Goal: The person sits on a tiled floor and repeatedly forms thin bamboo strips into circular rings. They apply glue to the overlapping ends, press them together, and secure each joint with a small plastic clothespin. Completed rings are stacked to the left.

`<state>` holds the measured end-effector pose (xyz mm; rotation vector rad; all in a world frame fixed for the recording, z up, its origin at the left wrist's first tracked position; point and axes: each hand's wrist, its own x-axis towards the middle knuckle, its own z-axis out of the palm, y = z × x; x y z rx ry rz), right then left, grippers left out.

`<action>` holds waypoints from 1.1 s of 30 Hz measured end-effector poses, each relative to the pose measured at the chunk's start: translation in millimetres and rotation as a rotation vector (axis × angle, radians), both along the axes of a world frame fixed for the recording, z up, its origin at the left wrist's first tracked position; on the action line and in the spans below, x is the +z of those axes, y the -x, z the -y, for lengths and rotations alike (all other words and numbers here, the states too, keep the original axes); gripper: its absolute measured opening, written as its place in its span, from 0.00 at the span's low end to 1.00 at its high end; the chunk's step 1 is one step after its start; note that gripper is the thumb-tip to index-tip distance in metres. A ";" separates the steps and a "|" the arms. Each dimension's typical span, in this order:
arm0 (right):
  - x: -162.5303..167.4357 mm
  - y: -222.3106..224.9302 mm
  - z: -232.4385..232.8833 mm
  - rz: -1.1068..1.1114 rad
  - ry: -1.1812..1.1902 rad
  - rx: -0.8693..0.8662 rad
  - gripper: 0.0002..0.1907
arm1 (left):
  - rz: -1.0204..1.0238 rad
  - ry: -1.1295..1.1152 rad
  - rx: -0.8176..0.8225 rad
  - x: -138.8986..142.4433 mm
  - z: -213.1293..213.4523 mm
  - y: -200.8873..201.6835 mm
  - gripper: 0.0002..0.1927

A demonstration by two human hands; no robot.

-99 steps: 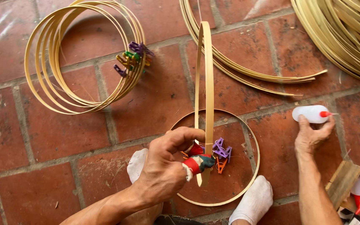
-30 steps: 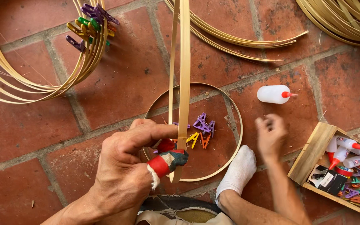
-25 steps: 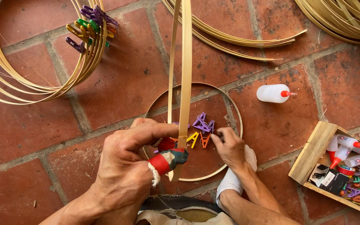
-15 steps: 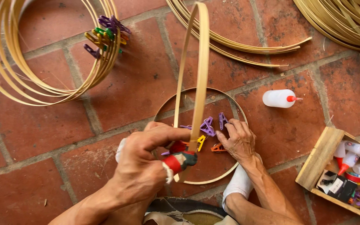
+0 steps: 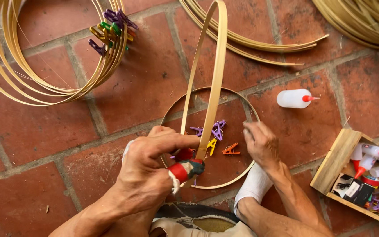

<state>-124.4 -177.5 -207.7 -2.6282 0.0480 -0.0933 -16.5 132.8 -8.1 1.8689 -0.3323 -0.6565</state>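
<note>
left hand pinching upright bamboo strip loop at base, over bamboo hoop on brick floor | right hand fingers curled beside orange clip, grip contents unclear | glue bottle nearby

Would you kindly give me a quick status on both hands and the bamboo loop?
Left hand pinching the upright pale bamboo strip loop at its overlap. Right hand empty, hovering over small coloured plastic clips inside the flat bamboo ring. Nothing between them.
</note>
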 end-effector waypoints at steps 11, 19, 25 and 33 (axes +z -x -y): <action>26.7 10.5 -6.7 -0.227 -0.382 0.078 0.21 | 0.135 0.227 -0.021 -9.3 10.5 2.3 0.18; 170.1 -30.7 -14.2 -0.165 -0.698 0.506 0.19 | 0.106 0.192 -0.180 -8.8 10.2 3.0 0.21; 195.2 -63.0 -35.2 -0.211 -0.785 0.617 0.19 | 0.096 0.243 -0.207 -4.8 7.8 0.8 0.21; 177.4 -50.6 -25.8 -0.143 -0.827 0.645 0.23 | 0.113 0.264 -0.209 0.2 6.1 -2.7 0.20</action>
